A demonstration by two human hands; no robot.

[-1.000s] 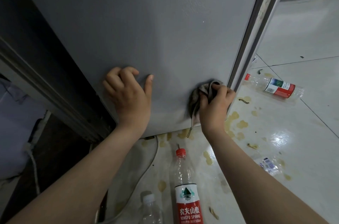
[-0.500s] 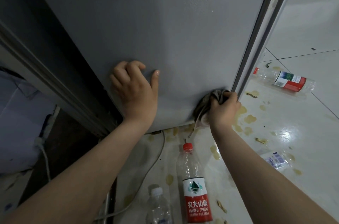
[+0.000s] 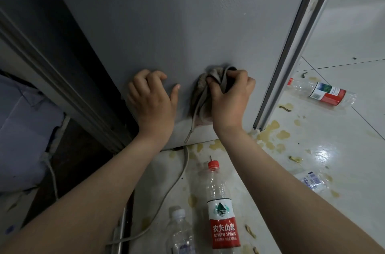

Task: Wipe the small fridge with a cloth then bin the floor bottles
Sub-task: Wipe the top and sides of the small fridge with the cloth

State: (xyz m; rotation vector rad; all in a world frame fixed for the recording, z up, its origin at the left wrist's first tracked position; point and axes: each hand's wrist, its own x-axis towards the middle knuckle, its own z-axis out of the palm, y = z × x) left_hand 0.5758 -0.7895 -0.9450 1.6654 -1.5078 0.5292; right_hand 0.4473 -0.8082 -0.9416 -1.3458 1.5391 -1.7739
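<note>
The grey side panel of the small fridge fills the upper middle of the view. My right hand grips a bunched grey-brown cloth and presses it against the lower part of the panel. My left hand rests on the same panel beside it, fingers curled, holding nothing. A red-capped, red-labelled bottle stands on the floor between my forearms. A white-capped clear bottle stands just left of it. Another red-labelled bottle lies on its side at the right. A crushed clear bottle lies by my right forearm.
The fridge door edge with its seal runs down at the right. A white cable trails from under the fridge across the floor. The white tiled floor carries yellow-brown stains. A dark frame and a pale blue box stand at the left.
My right hand has slid the cloth left and slightly up, from the panel's corner by the door edge towards my left hand. The left hand stays pressed on the panel.
</note>
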